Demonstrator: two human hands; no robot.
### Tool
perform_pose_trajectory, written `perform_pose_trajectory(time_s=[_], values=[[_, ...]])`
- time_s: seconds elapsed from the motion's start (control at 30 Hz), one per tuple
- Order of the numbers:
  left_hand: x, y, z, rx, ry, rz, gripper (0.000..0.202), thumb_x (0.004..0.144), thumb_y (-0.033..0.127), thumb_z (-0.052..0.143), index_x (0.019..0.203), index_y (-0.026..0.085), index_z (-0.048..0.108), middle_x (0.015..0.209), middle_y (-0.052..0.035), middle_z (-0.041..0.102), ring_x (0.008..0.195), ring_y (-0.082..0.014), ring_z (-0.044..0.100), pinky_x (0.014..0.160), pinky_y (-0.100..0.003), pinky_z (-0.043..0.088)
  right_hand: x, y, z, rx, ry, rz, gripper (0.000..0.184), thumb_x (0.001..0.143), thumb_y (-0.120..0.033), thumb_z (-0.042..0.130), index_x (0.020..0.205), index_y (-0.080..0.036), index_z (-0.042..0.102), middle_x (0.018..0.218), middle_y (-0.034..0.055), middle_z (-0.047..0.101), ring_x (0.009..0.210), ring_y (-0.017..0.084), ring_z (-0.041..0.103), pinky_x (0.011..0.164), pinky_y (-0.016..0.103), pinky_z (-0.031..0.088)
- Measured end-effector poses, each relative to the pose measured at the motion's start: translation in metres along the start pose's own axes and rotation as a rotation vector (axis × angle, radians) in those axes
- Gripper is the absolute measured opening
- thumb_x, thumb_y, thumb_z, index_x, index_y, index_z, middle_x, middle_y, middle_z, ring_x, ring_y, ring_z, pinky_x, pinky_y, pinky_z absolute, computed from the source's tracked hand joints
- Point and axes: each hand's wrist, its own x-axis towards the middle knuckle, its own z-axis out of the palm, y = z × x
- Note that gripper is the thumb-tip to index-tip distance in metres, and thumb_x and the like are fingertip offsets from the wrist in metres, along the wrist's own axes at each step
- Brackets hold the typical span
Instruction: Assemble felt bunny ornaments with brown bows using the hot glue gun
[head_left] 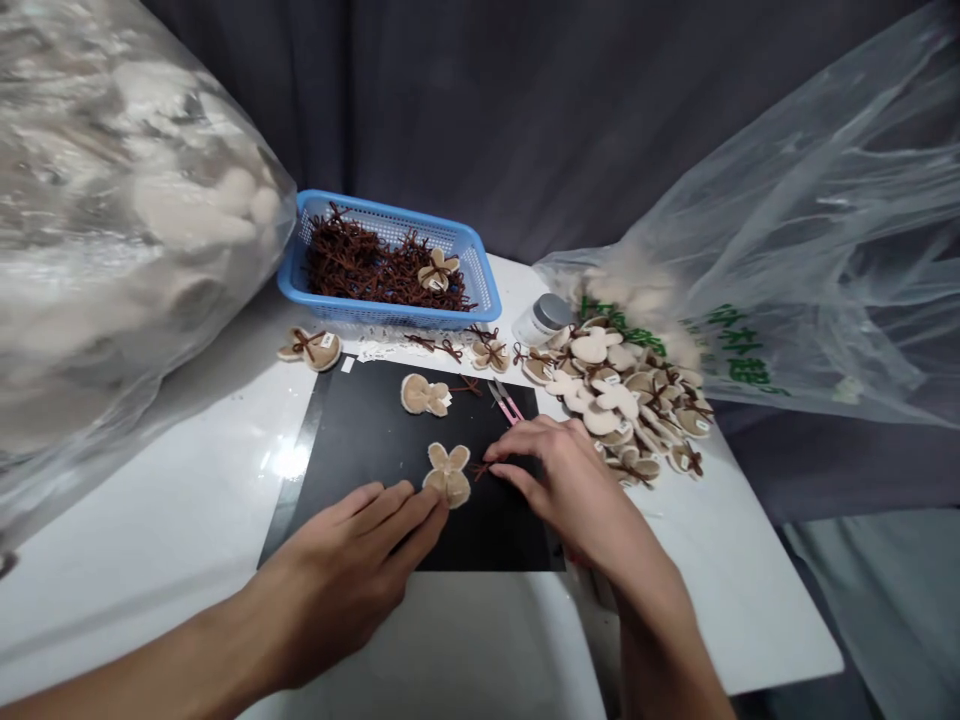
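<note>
A beige plush bunny-shaped piece lies on a black mat on the white table. My left hand lies flat on the mat, fingers stretched out, fingertips touching the piece's lower left edge. My right hand rests to the right of the piece, thumb and forefinger pinched on a small dark brown bow beside it. A second beige piece lies further back on the mat. Pink-handled snips lie just beyond my right hand.
A blue basket full of brown bows stands at the back. A heap of finished pieces with bows lies to the right, beside a small jar. Large clear plastic bags stand at left and right.
</note>
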Motion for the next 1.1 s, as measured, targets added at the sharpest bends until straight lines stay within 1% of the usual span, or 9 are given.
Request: perform_pose_trajectory(time_s=[0.1, 0.23, 0.33, 0.47, 0.57, 0.67, 0.8, 0.93, 1.1], values=[[0.000, 0.001, 0.000, 0.009, -0.018, -0.002, 0.053, 0.096, 0.024, 0.061, 0.148, 0.012, 0.064, 0.144, -0.0097, 0.071, 0.123, -0.0238, 0.061, 0.109, -0.037, 0.041, 0.002, 0.001, -0.004, 0.056, 0.007, 0.005, 0.015, 0.095, -0.013, 0.070, 0.091, -0.024, 0.081, 0.097, 0.0046, 0.084, 0.097, 0.027, 0.073, 0.094, 0.045, 0.049], [0.000, 0.003, 0.001, 0.008, -0.027, -0.012, 0.053, 0.097, 0.025, 0.061, 0.148, 0.015, 0.064, 0.147, -0.0083, 0.070, 0.125, -0.0233, 0.062, 0.109, -0.036, 0.041, 0.003, -0.001, -0.018, 0.262, 0.064, 0.012, 0.014, 0.096, -0.022, 0.071, 0.090, -0.026, 0.082, 0.094, 0.0042, 0.083, 0.091, 0.024, 0.074, 0.088, 0.040, 0.055], [0.000, 0.004, 0.002, -0.008, -0.021, -0.010, 0.053, 0.096, 0.022, 0.059, 0.148, 0.015, 0.064, 0.146, -0.0072, 0.071, 0.126, -0.0225, 0.063, 0.110, -0.035, 0.041, 0.006, -0.007, -0.023, 0.337, 0.026, -0.070, 0.015, 0.099, -0.022, 0.069, 0.090, -0.025, 0.081, 0.097, 0.0047, 0.081, 0.095, 0.024, 0.073, 0.090, 0.039, 0.056], [0.000, 0.004, 0.002, -0.018, -0.030, -0.012, 0.054, 0.096, 0.020, 0.058, 0.149, 0.014, 0.063, 0.146, -0.0076, 0.071, 0.126, -0.0235, 0.063, 0.109, -0.037, 0.042, 0.012, -0.018, -0.017, 0.247, -0.087, -0.207, 0.017, 0.104, -0.017, 0.066, 0.096, -0.024, 0.079, 0.103, 0.0046, 0.079, 0.097, 0.021, 0.071, 0.096, 0.039, 0.054], [0.000, 0.004, 0.000, -0.021, -0.059, -0.006, 0.056, 0.096, 0.021, 0.059, 0.151, 0.013, 0.061, 0.148, -0.0093, 0.069, 0.128, -0.0238, 0.063, 0.109, -0.037, 0.044, 0.014, -0.021, -0.012, 0.174, -0.104, -0.259, 0.019, 0.104, -0.013, 0.065, 0.095, -0.024, 0.078, 0.102, 0.0037, 0.078, 0.094, 0.020, 0.069, 0.097, 0.039, 0.053], [0.000, 0.004, 0.000, -0.033, -0.072, -0.006, 0.057, 0.096, 0.021, 0.059, 0.153, 0.013, 0.059, 0.151, -0.0109, 0.067, 0.128, -0.0236, 0.063, 0.110, -0.036, 0.044, 0.013, -0.021, -0.011, 0.143, -0.090, -0.267, 0.023, 0.105, -0.011, 0.061, 0.094, -0.024, 0.077, 0.104, 0.0038, 0.077, 0.095, 0.020, 0.069, 0.101, 0.041, 0.051], [0.000, 0.004, 0.001, -0.051, -0.045, -0.015, 0.057, 0.096, 0.019, 0.057, 0.152, 0.013, 0.059, 0.154, -0.0102, 0.065, 0.130, -0.0240, 0.062, 0.110, -0.036, 0.044, 0.011, -0.021, -0.010, 0.105, -0.104, -0.278, 0.026, 0.106, -0.011, 0.059, 0.092, -0.025, 0.076, 0.107, 0.0028, 0.076, 0.096, 0.019, 0.070, 0.112, 0.045, 0.045], [-0.001, 0.005, 0.001, -0.061, -0.037, -0.017, 0.057, 0.095, 0.016, 0.055, 0.152, 0.013, 0.060, 0.155, -0.0087, 0.064, 0.131, -0.0243, 0.061, 0.111, -0.037, 0.043, 0.010, -0.021, -0.008, 0.112, -0.135, -0.253, 0.027, 0.106, -0.009, 0.058, 0.095, -0.025, 0.076, 0.109, 0.0025, 0.077, 0.097, 0.019, 0.070, 0.107, 0.041, 0.047], [0.000, 0.005, 0.002, -0.077, -0.027, -0.029, 0.055, 0.096, 0.014, 0.053, 0.151, 0.012, 0.060, 0.154, -0.0069, 0.066, 0.130, -0.0245, 0.060, 0.110, -0.039, 0.044, 0.011, -0.021, -0.007, 0.103, -0.140, -0.247, 0.029, 0.106, -0.008, 0.055, 0.093, -0.025, 0.075, 0.107, 0.0019, 0.077, 0.096, 0.019, 0.070, 0.106, 0.041, 0.046]])
